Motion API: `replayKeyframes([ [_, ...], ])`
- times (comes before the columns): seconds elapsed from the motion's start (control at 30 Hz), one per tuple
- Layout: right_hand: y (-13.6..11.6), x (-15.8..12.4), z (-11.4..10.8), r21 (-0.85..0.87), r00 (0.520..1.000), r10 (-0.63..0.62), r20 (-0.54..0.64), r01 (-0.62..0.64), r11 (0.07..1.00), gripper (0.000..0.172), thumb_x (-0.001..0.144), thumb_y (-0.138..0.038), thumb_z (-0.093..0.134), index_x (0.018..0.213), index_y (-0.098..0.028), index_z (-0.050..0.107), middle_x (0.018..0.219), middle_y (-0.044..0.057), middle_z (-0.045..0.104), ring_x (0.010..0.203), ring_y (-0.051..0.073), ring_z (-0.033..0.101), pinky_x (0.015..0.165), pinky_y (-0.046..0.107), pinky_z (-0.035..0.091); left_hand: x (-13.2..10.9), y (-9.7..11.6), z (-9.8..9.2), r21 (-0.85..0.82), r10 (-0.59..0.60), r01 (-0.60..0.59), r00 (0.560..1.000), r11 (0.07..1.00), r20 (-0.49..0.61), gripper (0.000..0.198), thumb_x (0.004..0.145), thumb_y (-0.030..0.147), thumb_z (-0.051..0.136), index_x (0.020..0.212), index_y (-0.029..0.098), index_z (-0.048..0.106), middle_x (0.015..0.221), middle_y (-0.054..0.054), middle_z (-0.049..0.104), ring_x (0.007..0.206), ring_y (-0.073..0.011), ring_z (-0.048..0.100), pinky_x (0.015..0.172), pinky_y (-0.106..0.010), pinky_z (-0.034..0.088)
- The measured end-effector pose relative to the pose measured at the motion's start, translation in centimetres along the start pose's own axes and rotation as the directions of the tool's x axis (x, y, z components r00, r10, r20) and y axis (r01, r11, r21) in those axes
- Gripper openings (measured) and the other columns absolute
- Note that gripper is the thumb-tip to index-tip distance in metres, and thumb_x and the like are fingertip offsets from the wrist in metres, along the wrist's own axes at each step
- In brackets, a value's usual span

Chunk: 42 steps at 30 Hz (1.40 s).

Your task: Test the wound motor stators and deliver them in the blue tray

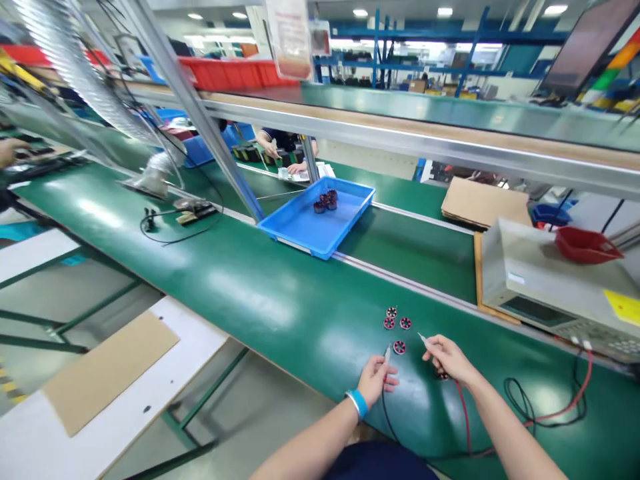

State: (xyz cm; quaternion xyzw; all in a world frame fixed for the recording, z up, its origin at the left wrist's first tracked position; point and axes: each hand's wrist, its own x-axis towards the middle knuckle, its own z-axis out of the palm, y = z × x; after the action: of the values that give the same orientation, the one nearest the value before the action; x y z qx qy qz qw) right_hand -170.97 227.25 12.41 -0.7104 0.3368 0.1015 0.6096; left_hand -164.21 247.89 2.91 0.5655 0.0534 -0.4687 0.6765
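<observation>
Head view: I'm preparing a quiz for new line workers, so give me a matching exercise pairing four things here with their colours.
Things:
1. tray holding small round parts
2. bin on the test unit at right
3. wristband at the left hand
4. lead running from the probe in the right hand

Colours:
A. red
B. dark red
C. light blue
D. blue

Pairs: 1-D, 2-B, 3-C, 4-A

My hands work on a glossy green belt [260,293], beside a smooth blue plastic tray [300,230] and matt cardboard [483,200].
</observation>
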Motion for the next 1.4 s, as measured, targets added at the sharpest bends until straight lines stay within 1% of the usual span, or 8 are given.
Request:
replayKeyframes([
  [0.17, -0.8, 1.9, -2.1, -0.052, 0.999, 0.009, 0.034, -0.007, 0.999, 0.045, 0.066, -0.060, 0.064, 0.085, -0.019, 0.061, 0.084, 0.005, 0.065, 0.070, 0.012, 0.060, 0.054, 0.020, 0.043, -0.3, 0.3, 0.5, -0.031, -0.004, 0.003, 0.998, 1.000, -0.060, 0.068, 0.058, 0.069, 0.069, 0.093, 0.017, 0.042, 0.084, -0.010, 0.065, 0.058, -0.0175, 0.064, 0.045, -0.023, 0.047],
  [0.4, -0.8, 6.4, -2.3, -0.237, 0.977, 0.002, 0.212, 0.050, 0.970, 0.042, 0.069, -0.059, 0.062, 0.065, -0.017, 0.062, 0.063, 0.004, 0.064, 0.048, 0.008, 0.051, 0.039, 0.018, 0.030, -0.3, 0.6, 1.3, -0.075, 0.002, -0.019, 0.977, 0.997, -0.215, 0.073, 0.051, 0.069, 0.071, 0.094, 0.015, 0.047, 0.084, -0.011, 0.065, 0.052, -0.0155, 0.061, 0.039, -0.022, 0.043],
  [0.57, -0.3, 8.6, -2.1, -0.360, 0.940, 0.071, 0.334, 0.058, 0.931, 0.051, 0.074, -0.065, 0.055, 0.057, -0.016, 0.056, 0.053, 0.003, 0.062, 0.038, 0.006, 0.043, 0.037, 0.018, 0.028, -0.6, 0.7, 1.5, -0.058, 0.030, -0.050, 0.955, 0.997, -0.296, 0.063, 0.059, 0.061, 0.071, 0.095, 0.013, 0.051, 0.084, -0.012, 0.067, 0.046, -0.0135, 0.058, 0.036, -0.021, 0.040],
  [0.77, 0.1, 10.4, -2.1, -0.388, 0.903, 0.086, 0.422, 0.095, 0.917, 0.059, 0.077, -0.070, 0.048, 0.060, -0.014, 0.059, 0.051, 0.003, 0.062, 0.037, 0.006, 0.042, 0.037, 0.018, 0.027, -0.7, 1.3, 1.4, -0.077, 0.006, -0.030, 0.958, 0.997, -0.286, 0.047, 0.070, 0.048, 0.070, 0.095, 0.012, 0.054, 0.085, -0.013, 0.068, 0.046, -0.0133, 0.059, 0.036, -0.020, 0.042],
  [0.97, -0.2, 10.8, -1.8, -0.416, 0.847, 0.046, 0.529, 0.211, 0.884, 0.069, 0.079, -0.073, 0.042, 0.054, -0.012, 0.063, 0.039, 0.000, 0.050, 0.034, 0.005, 0.037, 0.039, 0.019, 0.030, -1.9, 2.3, 1.7, -0.080, -0.011, -0.013, 0.955, 0.997, -0.297, 0.034, 0.075, 0.036, 0.067, 0.094, 0.009, 0.059, 0.085, -0.014, 0.069, 0.046, -0.0129, 0.060, 0.035, -0.019, 0.043],
  [1.03, -0.5, 11.2, -1.4, -0.398, 0.839, 0.030, 0.543, 0.226, 0.889, 0.066, 0.078, -0.071, 0.047, 0.055, -0.011, 0.063, 0.038, -0.001, 0.048, 0.035, 0.004, 0.038, 0.040, 0.018, 0.030, -2.1, 2.6, 1.6, -0.084, 0.001, -0.027, 0.954, 0.996, -0.300, 0.031, 0.076, 0.033, 0.068, 0.095, 0.010, 0.060, 0.086, -0.013, 0.069, 0.048, -0.0132, 0.061, 0.037, -0.019, 0.045],
  [1.2, -0.9, 12.4, -0.6, -0.355, 0.827, 0.130, 0.548, 0.089, 0.931, 0.059, 0.078, -0.065, 0.055, 0.058, -0.010, 0.064, 0.041, 0.001, 0.054, 0.036, 0.005, 0.043, 0.038, 0.018, 0.032, -2.1, 2.8, 1.4, -0.116, -0.049, 0.014, 0.951, 0.993, -0.306, 0.031, 0.076, 0.031, 0.068, 0.098, 0.010, 0.061, 0.088, -0.015, 0.070, 0.051, -0.0148, 0.063, 0.039, -0.020, 0.048],
  [1.4, -1.4, 12.4, -0.1, -0.364, 0.809, 0.092, 0.580, 0.157, 0.918, 0.053, 0.080, -0.057, 0.058, 0.057, -0.010, 0.066, 0.043, 0.002, 0.057, 0.036, 0.005, 0.044, 0.038, 0.018, 0.031, -2.4, 2.7, 1.5, -0.101, -0.031, 0.002, 0.957, 0.995, -0.289, 0.033, 0.076, 0.031, 0.067, 0.101, 0.009, 0.062, 0.092, -0.016, 0.070, 0.053, -0.0153, 0.064, 0.040, -0.020, 0.048],
])
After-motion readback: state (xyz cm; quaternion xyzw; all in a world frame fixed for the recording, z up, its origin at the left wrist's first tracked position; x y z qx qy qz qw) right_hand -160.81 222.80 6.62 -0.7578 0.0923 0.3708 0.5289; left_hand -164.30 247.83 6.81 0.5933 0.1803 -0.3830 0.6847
